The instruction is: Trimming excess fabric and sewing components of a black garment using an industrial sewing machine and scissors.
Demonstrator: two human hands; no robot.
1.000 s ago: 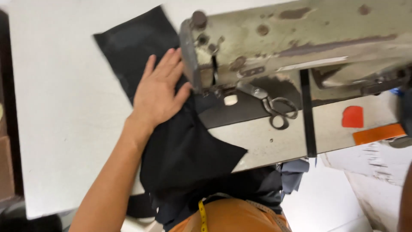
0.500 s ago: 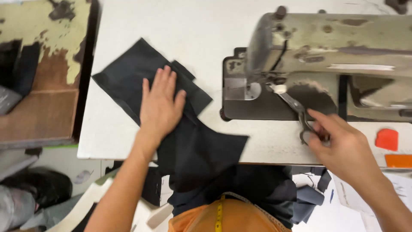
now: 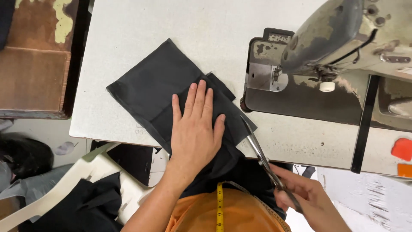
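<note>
A piece of dark fabric (image 3: 150,90) lies on the white table (image 3: 171,25) and hangs over its front edge toward my lap. My left hand (image 3: 195,129) lies flat on the fabric, fingers spread, pressing it down. My right hand (image 3: 307,197) grips a pair of scissors (image 3: 262,154) at the handles, below the table edge. The blades point up and to the left, with their tips at the right edge of the fabric beside my left hand.
A worn sewing machine (image 3: 339,47) stands on the table at the right, its needle area (image 3: 274,73) close to the fabric. A brown wooden surface (image 3: 30,73) is at the left. More dark cloth lies on a white chair (image 3: 77,180). A yellow tape measure (image 3: 219,206) hangs over my orange shirt.
My right hand has taken the scissors off the machine bed and brought them down to the fabric's right edge. The view has shifted left and closer. My left hand stays flat on the fabric.
</note>
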